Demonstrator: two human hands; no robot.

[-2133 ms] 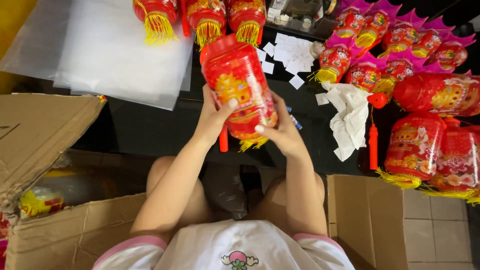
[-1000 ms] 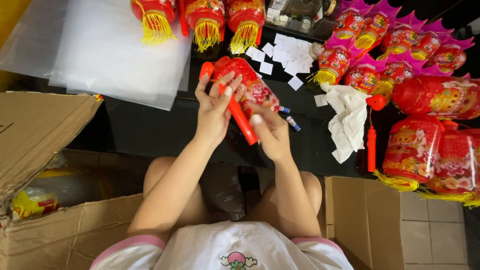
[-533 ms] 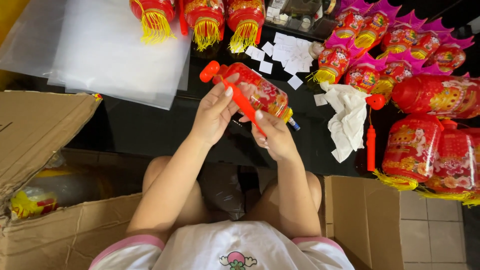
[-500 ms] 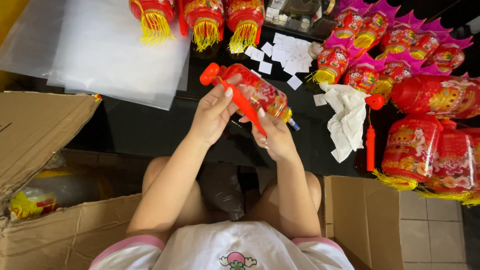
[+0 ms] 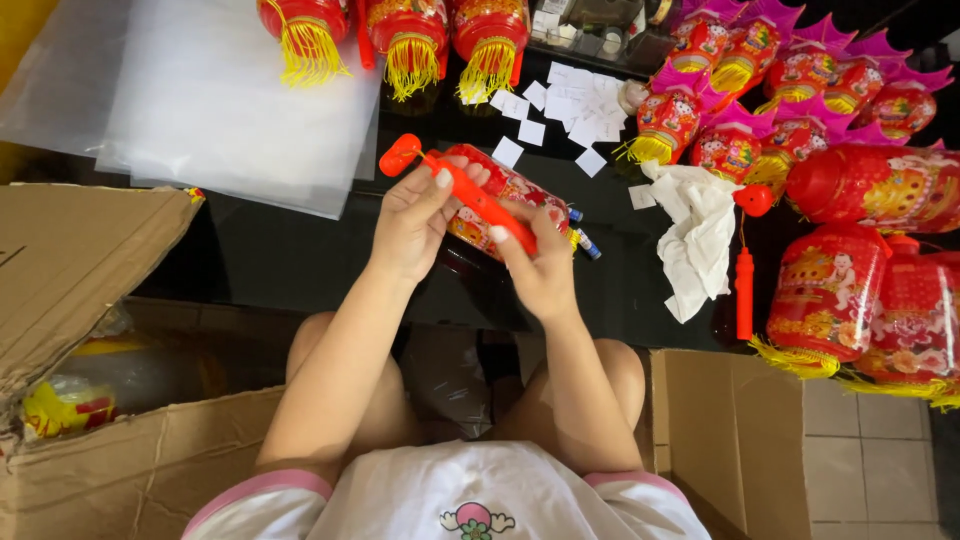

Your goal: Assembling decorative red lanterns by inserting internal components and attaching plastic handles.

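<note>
Both of my hands hold a red paper lantern (image 5: 503,190) with gold print, collapsed nearly flat and lying on its side above the black table (image 5: 260,255). A red plastic handle stick (image 5: 470,195) with a hook at its upper left end lies across it. My left hand (image 5: 412,222) grips the lantern and stick near the hook end. My right hand (image 5: 540,268) pinches the stick's lower end against the lantern. A yellow tassel shows at the lantern's right end.
Three red lanterns with yellow tassels (image 5: 400,40) hang at the top. More lanterns (image 5: 840,290) crowd the right side, with a crumpled white cloth (image 5: 695,240) and a loose red stick (image 5: 745,290). Clear plastic sheets (image 5: 200,90), small white paper slips (image 5: 570,105) and open cardboard boxes (image 5: 90,300) surround me.
The lantern went from standing full and upright in both hands to being collapsed and tipped sideways. The red stick now lies across it, and my hands shifted slightly left.
</note>
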